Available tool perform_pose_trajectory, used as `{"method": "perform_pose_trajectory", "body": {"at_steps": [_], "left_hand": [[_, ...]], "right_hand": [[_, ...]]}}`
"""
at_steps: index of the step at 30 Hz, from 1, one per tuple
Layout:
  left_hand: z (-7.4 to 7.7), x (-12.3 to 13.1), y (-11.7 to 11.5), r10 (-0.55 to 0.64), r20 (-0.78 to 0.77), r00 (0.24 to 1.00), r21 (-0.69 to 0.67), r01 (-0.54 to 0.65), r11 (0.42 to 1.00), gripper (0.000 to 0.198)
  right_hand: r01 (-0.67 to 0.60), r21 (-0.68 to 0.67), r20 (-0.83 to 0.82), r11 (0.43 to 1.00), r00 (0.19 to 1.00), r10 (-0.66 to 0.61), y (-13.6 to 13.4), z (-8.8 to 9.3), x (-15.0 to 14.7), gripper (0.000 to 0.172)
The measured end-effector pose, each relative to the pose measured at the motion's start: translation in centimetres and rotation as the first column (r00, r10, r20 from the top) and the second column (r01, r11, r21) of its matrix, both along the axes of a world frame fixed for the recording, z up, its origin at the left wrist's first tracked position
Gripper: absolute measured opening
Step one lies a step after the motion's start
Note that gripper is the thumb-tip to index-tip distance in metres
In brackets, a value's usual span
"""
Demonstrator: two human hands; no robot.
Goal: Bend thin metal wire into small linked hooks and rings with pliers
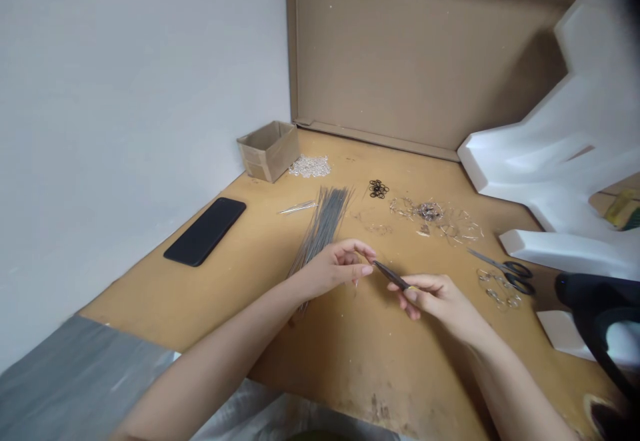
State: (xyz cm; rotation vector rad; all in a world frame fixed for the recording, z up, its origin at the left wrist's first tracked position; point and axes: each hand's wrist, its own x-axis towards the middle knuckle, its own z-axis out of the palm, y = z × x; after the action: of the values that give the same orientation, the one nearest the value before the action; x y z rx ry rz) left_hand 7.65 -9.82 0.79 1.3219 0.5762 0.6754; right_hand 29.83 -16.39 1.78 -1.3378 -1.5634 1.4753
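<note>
My right hand (433, 301) is closed round a pair of dark, narrow-nosed pliers (391, 275), their tip pointing left. At that tip, my left hand (340, 266) pinches with thumb and fingers. A thin, glinting piece of wire (356, 283) shows just under the left fingers; most of it is hidden or too small to make out. Beneath and behind the left hand lies a bundle of straight grey wires (325, 217), fanned out lengthwise on the wooden table (400, 367).
A phone (205, 231) lies at left. Behind are a small cardboard box (270, 154), a pile of clear beads (311, 166), black rings (379, 189) and tangled bent wire (430, 211). Scissors (505, 271) and wire loops (500, 292) lie at right, near white foam (540, 167).
</note>
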Motion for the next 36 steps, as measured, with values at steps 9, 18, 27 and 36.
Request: {"method": "perform_pose_trajectory", "body": {"at_steps": [9, 18, 27, 36], "left_hand": [[0.0, -0.1, -0.2, -0.15, 0.027, 0.988, 0.06, 0.148, 0.987, 0.025], [0.7, 0.0, -0.5, -0.159, 0.043, 0.986, 0.036, 0.157, 0.987, 0.024], [0.7, -0.2, -0.4, -0.181, 0.03, 0.983, -0.071, 0.182, 0.981, 0.016], [0.5, 0.0, -0.2, -0.134, 0.045, 0.99, -0.12, 0.139, 0.983, 0.021]], "right_hand": [[-0.086, -0.122, -0.194, 0.989, 0.979, 0.061, -0.1, -0.7, -0.9, 0.023], [-0.11, -0.213, -0.353, 0.971, 0.935, 0.028, -0.1, -1.2, -1.2, 0.021], [-0.134, -0.274, -0.453, 0.952, 0.891, -0.005, -0.1, -0.9, -1.7, 0.021], [-0.121, -0.277, -0.481, 0.953, 0.876, -0.029, 0.1, -0.8, -1.3, 0.023]]}}
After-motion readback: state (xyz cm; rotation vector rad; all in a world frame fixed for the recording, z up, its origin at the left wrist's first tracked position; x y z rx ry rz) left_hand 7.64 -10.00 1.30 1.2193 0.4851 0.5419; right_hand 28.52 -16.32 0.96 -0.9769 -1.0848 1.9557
